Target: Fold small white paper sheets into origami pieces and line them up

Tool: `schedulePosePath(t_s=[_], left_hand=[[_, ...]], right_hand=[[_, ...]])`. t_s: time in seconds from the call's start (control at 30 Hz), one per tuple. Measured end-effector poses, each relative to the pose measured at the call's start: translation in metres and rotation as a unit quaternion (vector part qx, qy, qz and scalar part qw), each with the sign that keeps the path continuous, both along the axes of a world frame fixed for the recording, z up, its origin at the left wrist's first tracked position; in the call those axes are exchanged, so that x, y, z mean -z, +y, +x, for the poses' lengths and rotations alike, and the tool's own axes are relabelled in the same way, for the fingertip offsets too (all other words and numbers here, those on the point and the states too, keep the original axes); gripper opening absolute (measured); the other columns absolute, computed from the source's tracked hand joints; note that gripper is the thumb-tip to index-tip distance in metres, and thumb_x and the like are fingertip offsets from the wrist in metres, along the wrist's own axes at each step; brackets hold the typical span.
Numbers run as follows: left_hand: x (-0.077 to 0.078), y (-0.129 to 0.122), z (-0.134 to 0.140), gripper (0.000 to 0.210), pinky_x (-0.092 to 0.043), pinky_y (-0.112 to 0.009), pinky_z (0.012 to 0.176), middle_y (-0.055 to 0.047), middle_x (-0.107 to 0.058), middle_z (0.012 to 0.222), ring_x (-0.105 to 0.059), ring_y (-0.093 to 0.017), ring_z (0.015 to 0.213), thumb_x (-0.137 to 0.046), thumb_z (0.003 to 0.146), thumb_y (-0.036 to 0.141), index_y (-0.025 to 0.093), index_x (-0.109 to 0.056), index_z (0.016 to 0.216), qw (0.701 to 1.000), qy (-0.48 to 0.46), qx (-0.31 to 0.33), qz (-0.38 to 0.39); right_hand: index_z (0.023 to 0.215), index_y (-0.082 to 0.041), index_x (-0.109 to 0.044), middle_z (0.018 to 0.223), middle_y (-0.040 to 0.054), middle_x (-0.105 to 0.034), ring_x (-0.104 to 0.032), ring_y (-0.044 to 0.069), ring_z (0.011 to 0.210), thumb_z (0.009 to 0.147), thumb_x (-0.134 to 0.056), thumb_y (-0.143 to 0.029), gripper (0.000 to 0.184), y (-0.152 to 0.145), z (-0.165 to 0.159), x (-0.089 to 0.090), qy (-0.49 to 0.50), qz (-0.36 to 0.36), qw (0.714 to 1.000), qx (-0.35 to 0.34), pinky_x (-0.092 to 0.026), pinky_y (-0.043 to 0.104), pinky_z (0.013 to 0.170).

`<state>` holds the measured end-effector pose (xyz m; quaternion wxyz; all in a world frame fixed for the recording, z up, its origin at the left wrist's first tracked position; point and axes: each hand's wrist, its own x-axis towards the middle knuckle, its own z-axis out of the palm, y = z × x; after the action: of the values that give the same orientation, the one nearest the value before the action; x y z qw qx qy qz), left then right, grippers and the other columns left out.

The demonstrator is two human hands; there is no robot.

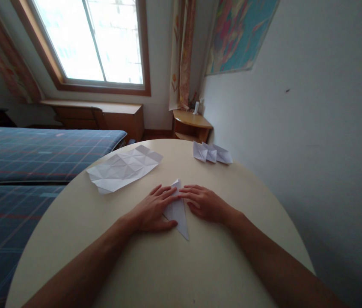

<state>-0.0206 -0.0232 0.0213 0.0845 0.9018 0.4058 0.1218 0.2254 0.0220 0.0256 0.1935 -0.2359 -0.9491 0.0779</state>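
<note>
A narrow, pointed piece of folded white paper (178, 214) lies flat on the round cream table (155, 269). Across its left side rests my left hand (155, 209), fingers stretched out and thumb apart, pressing on the paper. From the right, my right hand (205, 203) touches the upper part of the paper with its fingertips, the fingers extended. The fingertips of both hands nearly meet near the paper's top end. Part of the paper is hidden under my left hand.
A creased, unfolded white sheet (126, 167) lies at the table's back left. Several folded paper pieces (212, 152) stand at the back right. Beyond the table are a bed with a blue plaid cover (40, 154), a corner shelf (192, 119) and a white wall (322, 128) on the right.
</note>
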Motion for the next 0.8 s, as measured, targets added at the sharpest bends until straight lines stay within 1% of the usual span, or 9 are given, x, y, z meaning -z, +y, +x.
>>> schedulePosePath(t_s=[0.1,0.2,0.3,0.4,0.47,0.53,0.63,0.73,0.8], left_hand=[[-0.003,-0.002,0.002,0.084,-0.014,-0.049,0.123,-0.008,-0.039,0.156,-0.032,-0.029,0.145,-0.069,0.075,0.045,0.025,-0.035,0.149,0.999,-0.015,0.027,0.007],[-0.007,-0.003,0.004,0.079,-0.016,-0.049,0.122,-0.009,-0.046,0.150,-0.039,-0.030,0.140,-0.071,0.073,0.041,0.023,-0.040,0.144,0.998,-0.032,0.038,0.029],[-0.010,-0.004,0.005,0.060,-0.028,-0.047,0.116,-0.009,-0.058,0.133,-0.054,-0.028,0.121,-0.071,0.072,0.037,0.021,-0.053,0.127,0.996,-0.037,0.054,0.057],[-0.010,-0.004,0.007,0.034,-0.041,-0.040,0.101,-0.007,-0.065,0.113,-0.060,-0.024,0.104,-0.068,0.076,0.032,0.021,-0.060,0.107,0.994,-0.031,0.068,0.077],[-0.008,-0.004,0.008,0.019,-0.044,-0.036,0.093,-0.004,-0.067,0.099,-0.062,-0.021,0.092,-0.063,0.080,0.026,0.021,-0.060,0.098,0.994,-0.027,0.075,0.076],[-0.006,-0.004,0.009,0.014,-0.045,-0.033,0.087,-0.002,-0.068,0.090,-0.063,-0.019,0.084,-0.060,0.082,0.022,0.021,-0.060,0.096,0.994,-0.027,0.077,0.069],[-0.005,-0.005,0.010,0.014,-0.045,-0.031,0.081,-0.001,-0.069,0.090,-0.063,-0.018,0.083,-0.059,0.084,0.022,0.022,-0.060,0.097,0.994,-0.033,0.079,0.069],[-0.007,-0.006,0.009,0.012,-0.045,-0.030,0.076,-0.002,-0.068,0.093,-0.063,-0.018,0.085,-0.058,0.085,0.024,0.022,-0.061,0.097,0.993,-0.034,0.086,0.071],[-0.008,-0.007,0.009,0.014,-0.046,-0.029,0.075,-0.002,-0.068,0.095,-0.062,-0.018,0.086,-0.059,0.086,0.026,0.022,-0.061,0.099,0.993,-0.030,0.086,0.070]], right_hand=[[0.133,-0.022,-0.056,0.137,0.0081,-0.061,-0.049,0.023,0.135,0.082,-0.058,-0.008,0.053,0.001,0.001,0.002,-0.008,-0.017,1.000,-0.013,-0.043,0.042,0.112],[0.132,-0.019,-0.057,0.133,0.0108,-0.064,-0.052,0.024,0.132,0.081,-0.060,-0.010,0.052,0.002,0.001,0.002,-0.003,-0.025,1.000,-0.009,-0.046,0.041,0.109],[0.120,-0.021,-0.065,0.123,0.0098,-0.069,-0.060,0.024,0.121,0.084,-0.063,-0.016,0.037,0.002,0.001,0.000,0.002,-0.016,1.000,0.012,-0.048,0.041,0.104],[0.112,-0.023,-0.069,0.113,0.0080,-0.071,-0.064,0.024,0.111,0.087,-0.064,-0.023,0.025,0.001,0.001,-0.002,-0.008,-0.004,0.999,0.049,-0.050,0.040,0.099],[0.108,-0.023,-0.070,0.108,0.0081,-0.071,-0.064,0.024,0.107,0.087,-0.065,-0.027,0.021,0.001,0.002,-0.003,-0.008,0.007,0.997,0.075,-0.051,0.041,0.097],[0.103,-0.023,-0.071,0.109,0.0092,-0.069,-0.060,0.025,0.111,0.085,-0.068,-0.029,0.019,0.002,0.003,-0.002,-0.001,0.022,0.995,0.097,-0.049,0.044,0.099],[0.114,-0.021,-0.066,0.128,0.0132,-0.060,-0.051,0.028,0.126,0.081,-0.070,-0.028,0.033,0.004,0.004,0.001,0.027,0.035,0.993,0.106,-0.043,0.048,0.108],[0.141,-0.015,-0.045,0.149,0.0177,-0.043,-0.035,0.029,0.142,0.081,-0.067,-0.023,0.065,0.006,0.005,0.008,0.043,0.016,0.995,0.092,-0.034,0.050,0.116],[0.149,-0.012,-0.032,0.153,0.0192,-0.040,-0.032,0.029,0.145,0.083,-0.064,-0.024,0.075,0.008,0.006,0.013,0.037,-0.011,0.995,0.095,-0.032,0.050,0.117]])
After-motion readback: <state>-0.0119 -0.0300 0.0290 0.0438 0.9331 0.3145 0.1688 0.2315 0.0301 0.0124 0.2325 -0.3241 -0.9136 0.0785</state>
